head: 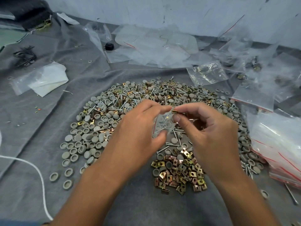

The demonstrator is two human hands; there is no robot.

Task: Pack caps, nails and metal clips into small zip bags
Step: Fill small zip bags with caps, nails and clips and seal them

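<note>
At the far left, well away from either hand, a white cord [39, 173] curves over the grey cloth [48, 111] that covers the surface. Beyond it lie a bundle of black ties [24, 56] and a folded white sheet inside a clear bag [44, 79]. No writing or label can be read on anything here.

Just left of the left hand [138, 128] lies the grey side of the heap: round grey caps [84, 139], some dome up, some hollow up, with a few strays apart on the cloth nearer the person. Screw-like nails [123, 98] and brass-coloured metal clips [180, 173] are mixed through the far part of the heap, and a denser patch of clips sits between the two wrists, below the grip.

The left hand's grip is closed on a small clear zip bag [162, 124]: thumb underneath, fingers pinching its upper edge. Through the plastic a few nails and what looks like a cap show. The right hand [210, 132] meets it at the bag's mouth, its thumb and forefinger pinched together on one brass clip [176, 111] held just at the opening; whether the clip is already inside the mouth cannot be told. Both hands hover over the middle of the heap.

Beyond the hands, a black knob [109, 46] lies among loose empty bags [154, 46] against the pale wall [162, 10]. Right of the right hand, filled bags [254, 66] lie scattered, and a stack of zip bags with red seal lines [280, 149] sits at the heap's right edge.
</note>
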